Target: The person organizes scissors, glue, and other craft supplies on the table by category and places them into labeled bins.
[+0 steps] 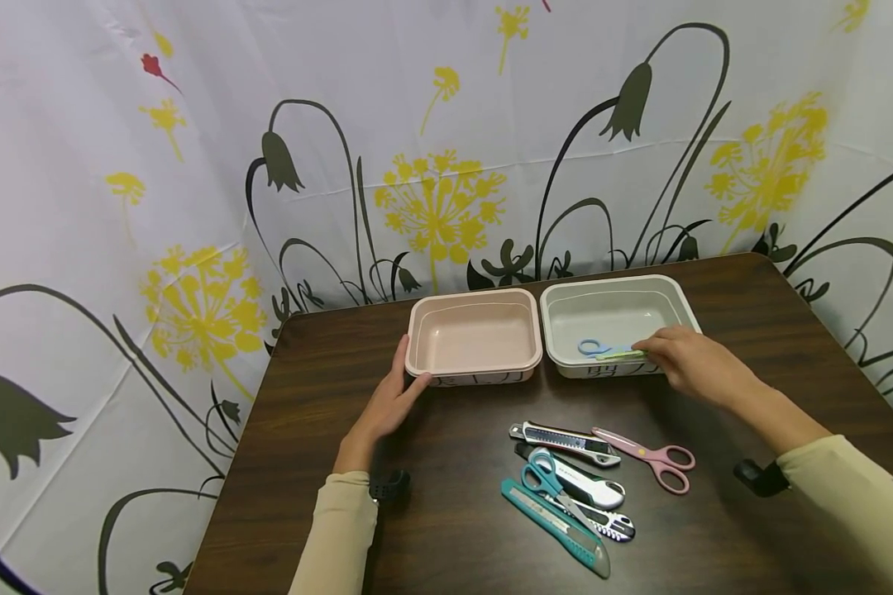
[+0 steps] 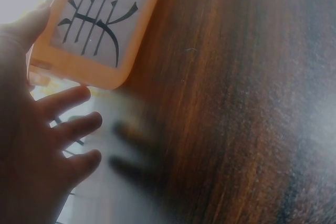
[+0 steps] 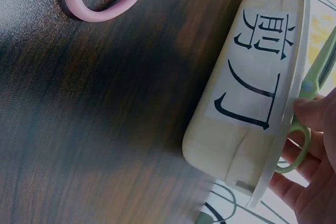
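Note:
My left hand [image 1: 389, 406] touches the left front corner of a pink bin [image 1: 476, 378], thumb at the front rim and fingers spread along the side. At the right, my right hand [image 1: 688, 362] pinches green scissors [image 3: 311, 88] by the handle, over the front rim of a pale grey-green bin [image 1: 610, 287]. Its front label [image 3: 252, 69] carries black characters. Blue scissors [image 1: 592, 347] lie inside that bin, next to the green ones. Pink scissors [image 1: 651, 454] lie on the table below it, with teal-handled scissors [image 1: 542, 473] among the cutters.
Several utility knives lie in a loose pile: a white and black cutter [image 1: 565, 440], a white-handled one [image 1: 591, 486] and a teal cutter [image 1: 551, 521] nearest the front. The dark wooden table [image 1: 446, 512] ends at a flower-printed curtain [image 1: 446, 107] behind the bins.

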